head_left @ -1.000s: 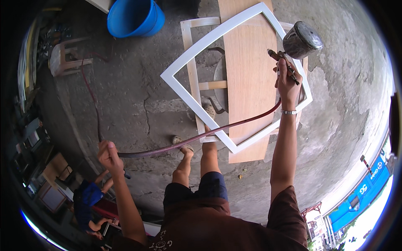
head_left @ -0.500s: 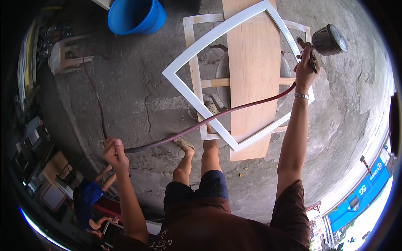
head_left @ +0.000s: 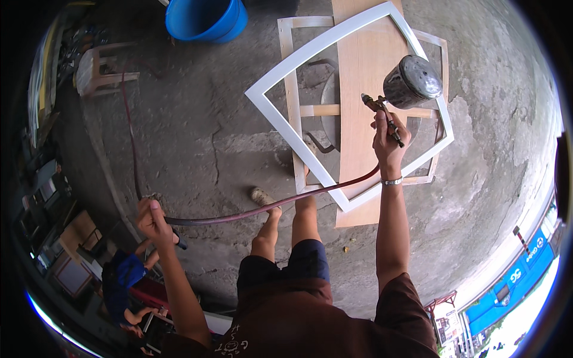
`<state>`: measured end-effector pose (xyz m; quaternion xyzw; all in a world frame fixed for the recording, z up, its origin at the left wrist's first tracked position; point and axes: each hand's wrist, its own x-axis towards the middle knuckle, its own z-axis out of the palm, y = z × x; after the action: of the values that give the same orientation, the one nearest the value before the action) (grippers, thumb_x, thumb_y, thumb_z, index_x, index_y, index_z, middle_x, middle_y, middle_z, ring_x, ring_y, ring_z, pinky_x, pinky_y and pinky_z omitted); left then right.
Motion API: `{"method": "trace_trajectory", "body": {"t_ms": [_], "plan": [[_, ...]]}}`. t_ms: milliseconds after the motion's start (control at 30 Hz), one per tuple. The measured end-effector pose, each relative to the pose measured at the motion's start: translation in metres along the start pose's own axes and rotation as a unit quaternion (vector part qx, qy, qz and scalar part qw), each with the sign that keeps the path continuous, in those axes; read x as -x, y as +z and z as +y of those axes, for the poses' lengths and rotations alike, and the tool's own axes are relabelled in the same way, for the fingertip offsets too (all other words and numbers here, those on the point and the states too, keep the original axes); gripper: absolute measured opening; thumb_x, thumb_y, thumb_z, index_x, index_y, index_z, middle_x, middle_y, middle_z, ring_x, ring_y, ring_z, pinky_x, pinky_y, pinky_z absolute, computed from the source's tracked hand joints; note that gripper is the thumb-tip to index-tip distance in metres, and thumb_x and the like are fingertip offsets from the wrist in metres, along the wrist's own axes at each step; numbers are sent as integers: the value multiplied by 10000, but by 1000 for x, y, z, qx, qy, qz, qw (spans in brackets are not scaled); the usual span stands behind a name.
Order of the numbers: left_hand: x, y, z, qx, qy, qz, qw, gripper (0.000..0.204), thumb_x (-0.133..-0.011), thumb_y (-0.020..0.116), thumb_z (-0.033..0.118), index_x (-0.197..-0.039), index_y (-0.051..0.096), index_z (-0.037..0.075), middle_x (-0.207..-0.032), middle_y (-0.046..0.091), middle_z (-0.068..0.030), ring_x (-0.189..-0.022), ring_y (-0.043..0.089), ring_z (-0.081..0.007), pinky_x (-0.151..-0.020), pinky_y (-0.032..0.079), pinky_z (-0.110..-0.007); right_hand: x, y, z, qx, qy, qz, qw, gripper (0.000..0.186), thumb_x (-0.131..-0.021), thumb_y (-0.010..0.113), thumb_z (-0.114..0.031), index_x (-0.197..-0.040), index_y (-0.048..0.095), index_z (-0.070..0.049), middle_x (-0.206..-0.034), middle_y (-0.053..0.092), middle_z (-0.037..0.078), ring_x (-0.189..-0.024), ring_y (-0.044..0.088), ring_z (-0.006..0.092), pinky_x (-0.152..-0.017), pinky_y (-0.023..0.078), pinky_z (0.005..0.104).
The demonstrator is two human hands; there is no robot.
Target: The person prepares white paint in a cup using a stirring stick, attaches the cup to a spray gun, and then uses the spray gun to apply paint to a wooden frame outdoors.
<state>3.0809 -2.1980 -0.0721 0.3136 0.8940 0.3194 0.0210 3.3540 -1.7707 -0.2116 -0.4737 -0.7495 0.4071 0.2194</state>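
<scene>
My right hand is wrapped round a paint spray gun, whose round metal cup sits at its upper right. The gun is over the white frame, and its nozzle points up and left. A dark red air hose runs from below my right hand across to my left hand. My left fingers are closed round the hose, out to the left side. Beneath the white frame lie a wide wooden board and a paler frame, resting on a round support that is partly hidden.
A blue bucket stands at the far left of the frames. A small stool is at the left, with the hose trailing past it. Another person is at the lower left. The concrete floor is cracked.
My right hand has swung left with the spray gun, from the white frame's right edge to over its inside. My left hand has shifted slightly left and down with the hose.
</scene>
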Motion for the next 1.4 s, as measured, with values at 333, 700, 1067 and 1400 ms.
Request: {"method": "trace_trajectory", "body": {"t_ms": [333, 700, 1067, 1400], "plan": [[22, -27, -18, -1, 11, 3, 1000, 464, -1023, 523, 107, -580, 444, -1, -560, 415, -64, -597, 408, -201, -603, 311, -375, 69, 27, -28, -28, 1, -94, 995, 286, -1029, 657, -241, -1018, 752, 28, -715, 684, 62, -651, 646, 100, -589, 486, 259], [35, -36, -28, 24, 6, 12, 1000, 461, -1010, 522, 111, -568, 440, 7, -559, 417, -60, -599, 410, -196, -618, 310, -372, 106, 44, -64, -74, -49, -164, 982, 136, -928, 750, -133, -979, 754, -6, -715, 610, 120, -602, 595, 257, -577, 470, 357], [33, -34, -27, -11, 18, 5, 1000, 456, -1008, 530, 107, -569, 442, 17, -560, 431, -58, -590, 416, -191, -618, 319, -370, 64, 47, -45, 9, -10, 10, 1000, 267, -1017, 675, -243, -1049, 759, 8, -717, 697, 99, -657, 662, 134, -592, 499, 270], [24, -36, -27, 21, 9, 10, 1000, 459, -1015, 522, 107, -572, 449, 14, -562, 423, -55, -611, 425, -188, -601, 308, -368, 110, 56, -86, -105, -24, -168, 980, 139, -923, 760, -123, -985, 747, 1, -716, 610, 121, -592, 595, 256, -578, 476, 358]]}}
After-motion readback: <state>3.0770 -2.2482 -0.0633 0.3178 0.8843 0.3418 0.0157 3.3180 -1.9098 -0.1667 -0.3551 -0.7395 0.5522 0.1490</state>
